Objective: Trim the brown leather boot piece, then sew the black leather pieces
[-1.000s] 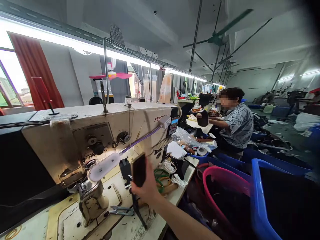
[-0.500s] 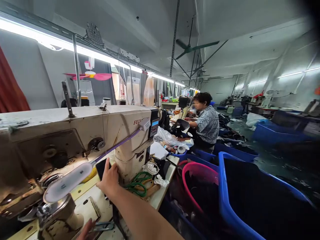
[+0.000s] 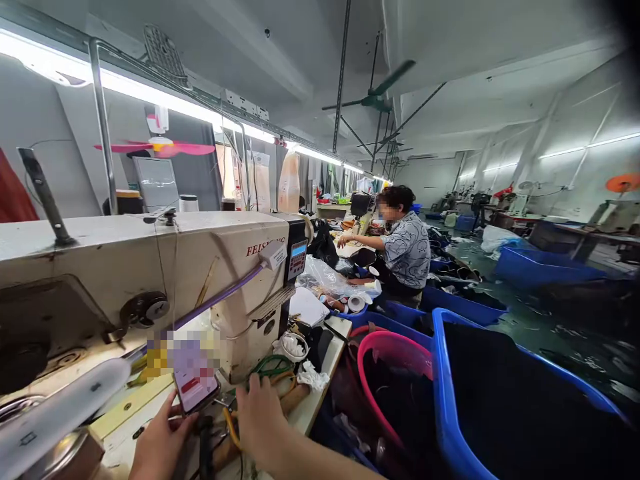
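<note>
Grip of left hand [image 3: 163, 437]: narrow, closed on lower edge of one lit phone [image 3: 197, 383], over desk [image 3: 331, 360]; right hand [image 3: 263, 420]: fingers bent beside yellow handle [image 3: 231, 427], hold cannot be told.

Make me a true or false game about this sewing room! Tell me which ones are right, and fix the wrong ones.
1. The phone has its screen lit up. True.
2. The left hand is up by the ceiling fan. False: the left hand is at the phone's lower end.
3. The tub beside the big blue bin is pink. True.
4. The other person's shirt is plain red. False: the shirt is greyish with a dark pattern.
5. The small fan near the grey curtain has pink blades. True.
</note>
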{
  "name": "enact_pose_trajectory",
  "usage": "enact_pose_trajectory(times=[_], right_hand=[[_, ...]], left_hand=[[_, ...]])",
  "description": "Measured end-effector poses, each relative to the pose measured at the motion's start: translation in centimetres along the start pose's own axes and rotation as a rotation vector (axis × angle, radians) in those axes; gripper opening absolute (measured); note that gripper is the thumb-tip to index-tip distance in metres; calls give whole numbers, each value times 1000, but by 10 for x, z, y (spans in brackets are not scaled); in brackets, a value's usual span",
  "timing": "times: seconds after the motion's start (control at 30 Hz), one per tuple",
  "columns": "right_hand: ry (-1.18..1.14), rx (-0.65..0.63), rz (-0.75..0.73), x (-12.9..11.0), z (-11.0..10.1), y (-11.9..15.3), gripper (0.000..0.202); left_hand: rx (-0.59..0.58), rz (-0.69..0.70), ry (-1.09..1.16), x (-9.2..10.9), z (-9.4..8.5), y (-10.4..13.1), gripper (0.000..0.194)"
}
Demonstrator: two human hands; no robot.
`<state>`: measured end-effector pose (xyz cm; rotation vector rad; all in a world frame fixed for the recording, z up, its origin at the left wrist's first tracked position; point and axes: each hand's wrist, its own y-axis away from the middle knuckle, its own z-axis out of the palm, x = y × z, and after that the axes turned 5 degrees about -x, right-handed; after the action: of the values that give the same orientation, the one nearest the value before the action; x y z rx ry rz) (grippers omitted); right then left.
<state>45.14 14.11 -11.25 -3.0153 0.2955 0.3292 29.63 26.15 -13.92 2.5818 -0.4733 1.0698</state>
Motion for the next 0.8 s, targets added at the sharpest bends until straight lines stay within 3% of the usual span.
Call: enact_pose_trajectory(times=[0.1, 0.3, 0.5, 0.57, 0.67, 0.8], right_hand=[[14, -45, -56, 28, 0, 26, 30], [42, -11, -172, 70, -23, 37, 38], [71, 21, -330, 156, -46, 25, 43], [62, 48, -363, 175, -47, 14, 48], [27, 90, -403, 177, -45, 4, 49], [-48, 150, -453, 147, -52, 18, 41]], left_hand=[[6, -4, -16, 4, 2, 0, 89], [94, 46, -101, 5, -1, -6, 79], [102, 94, -142, 11, 4, -6, 52], [96, 110, -124, 17, 6, -7, 47], [110, 118, -107, 26, 8, -12, 42], [114, 100, -92, 30, 6, -14, 35]])
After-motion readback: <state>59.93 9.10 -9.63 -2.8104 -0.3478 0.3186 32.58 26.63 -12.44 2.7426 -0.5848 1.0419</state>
